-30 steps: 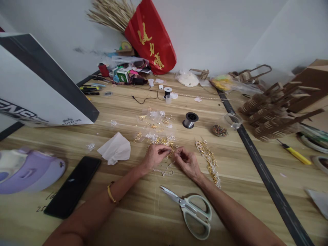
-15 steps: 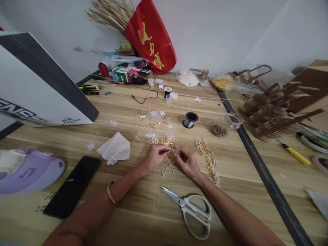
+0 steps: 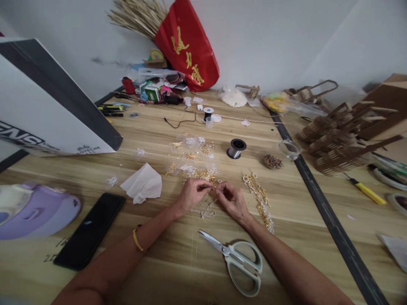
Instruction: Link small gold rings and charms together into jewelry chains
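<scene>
My left hand (image 3: 194, 194) and my right hand (image 3: 232, 201) meet at the middle of the wooden table, fingertips almost touching. Each is closed in a pinch; whatever lies between the fingers is too small to make out. A silver chain (image 3: 208, 214) dangles or lies just below the fingertips; I cannot tell which. Right behind my hands is a pile of gold and silver jewellery findings (image 3: 200, 174). Gold and silver chains (image 3: 259, 199) lie to the right of my right hand. Scissors (image 3: 235, 258) with pale handles rest partly open nearer to me.
A wire spool (image 3: 236, 149), a heap of beads (image 3: 272, 161) and a clear jar (image 3: 290, 149) stand behind on the right. Left are a tissue (image 3: 142, 184), a phone (image 3: 90, 231) and a large box (image 3: 57, 106). Small woven baskets (image 3: 333, 144) and a yellow-handled tool (image 3: 365, 189) are far right.
My left fingertips have shifted very slightly to the right, closer to the right hand. Both hands keep their pinch, and the things on the table stay put.
</scene>
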Tool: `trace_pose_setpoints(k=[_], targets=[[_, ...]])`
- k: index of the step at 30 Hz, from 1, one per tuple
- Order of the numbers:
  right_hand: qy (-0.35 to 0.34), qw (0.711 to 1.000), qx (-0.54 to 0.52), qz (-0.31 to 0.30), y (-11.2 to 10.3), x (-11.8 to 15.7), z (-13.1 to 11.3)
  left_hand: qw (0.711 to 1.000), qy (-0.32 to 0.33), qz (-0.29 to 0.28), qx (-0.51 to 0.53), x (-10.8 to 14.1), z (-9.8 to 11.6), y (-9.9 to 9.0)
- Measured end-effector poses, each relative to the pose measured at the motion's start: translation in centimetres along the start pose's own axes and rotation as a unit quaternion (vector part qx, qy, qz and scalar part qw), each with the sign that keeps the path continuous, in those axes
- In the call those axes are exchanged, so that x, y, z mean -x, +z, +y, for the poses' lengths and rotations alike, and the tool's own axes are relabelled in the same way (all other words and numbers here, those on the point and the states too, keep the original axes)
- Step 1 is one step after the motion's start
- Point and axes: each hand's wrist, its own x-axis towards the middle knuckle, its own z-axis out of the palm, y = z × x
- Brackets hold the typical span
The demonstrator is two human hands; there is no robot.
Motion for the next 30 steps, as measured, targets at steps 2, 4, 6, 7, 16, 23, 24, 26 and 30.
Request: trace_pose_setpoints(k=[2,4,6,7,16,23,24,26,30], targets=[[0.001,1.000,-0.004,0.000,0.02,-0.01,-0.03,1.000,-0.006,-0.002,0.006,-0.02,-0.02,-0.02],[0.001,1.000,-0.005,0.001,0.03,-0.02,-0.05,1.000,-0.012,-0.004,0.009,-0.05,-0.07,-0.06],[-0.002,1.000,0.001,0.001,0.04,-0.01,-0.06,1.000,-0.014,-0.004,0.010,-0.08,-0.16,-0.12],[-0.005,1.000,0.005,0.002,0.04,0.01,-0.05,1.000,-0.014,-0.005,0.010,-0.09,-0.21,-0.14],[-0.016,0.999,0.029,-0.002,0.07,0.09,0.17,0.999,0.028,0.006,-0.029,0.03,-0.36,-0.01],[-0.021,0.999,0.034,0.001,0.10,0.11,0.42,0.985,0.114,0.010,-0.126,0.24,-0.63,0.10],[-0.022,0.999,0.036,0.001,0.11,0.11,0.48,0.984,0.121,0.008,-0.131,0.26,-0.72,0.12],[-0.025,0.999,0.039,0.001,0.12,0.11,0.55,0.982,0.127,0.004,-0.138,0.30,-0.85,0.14],[-0.028,0.998,0.048,-0.001,0.10,0.07,0.46,0.981,0.130,0.004,-0.145,0.37,-0.83,0.13]])
